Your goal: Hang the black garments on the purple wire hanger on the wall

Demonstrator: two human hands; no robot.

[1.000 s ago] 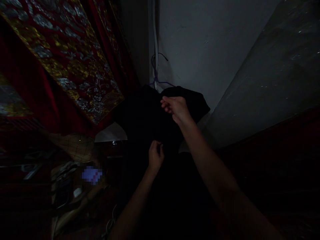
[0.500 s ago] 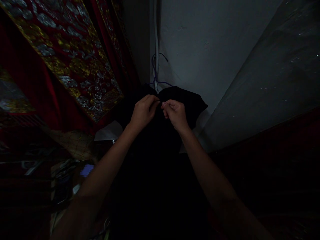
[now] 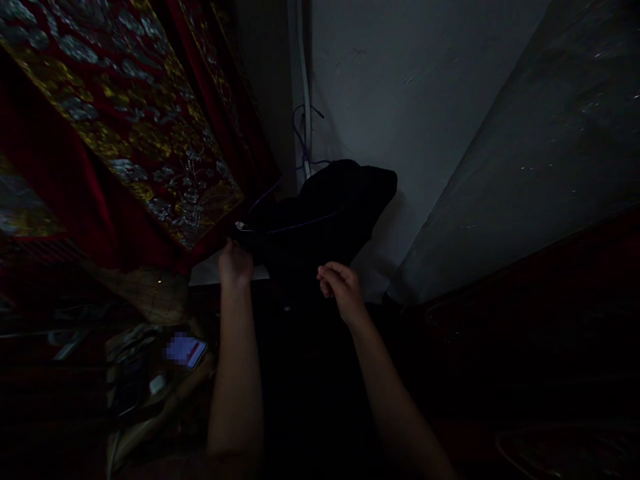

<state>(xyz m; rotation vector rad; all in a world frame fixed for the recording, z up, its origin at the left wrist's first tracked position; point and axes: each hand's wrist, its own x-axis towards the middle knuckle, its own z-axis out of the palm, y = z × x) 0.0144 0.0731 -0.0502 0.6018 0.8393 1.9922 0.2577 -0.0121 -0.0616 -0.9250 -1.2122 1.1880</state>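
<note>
A black garment (image 3: 360, 187) hangs from a purple wire hanger (image 3: 260, 200) in a wall corner, its left side pulled off the hanger's arm. At the garment's left edge, my left hand (image 3: 236, 263) is closed on the cloth, just below a small white tag (image 3: 241, 227). My right hand (image 3: 341, 285) is closed in a pinch at the lower front of the garment, the dark cloth around its fingertips. What exactly sits between those fingertips is hard to make out in the dim light.
Red cloth with gold and silver embroidery (image 3: 150, 133) hangs at the left. A pale pipe (image 3: 304, 73) runs down the wall corner. Low on the left lie a lit phone (image 3: 187, 350) and a small white object (image 3: 157, 384). Clear plastic sheeting (image 3: 530, 167) covers the wall's right part.
Both hands have parted from the garment's neck. My left hand moved left and down, drawing the cloth aside and baring the hanger's left arm; my right hand moved down.
</note>
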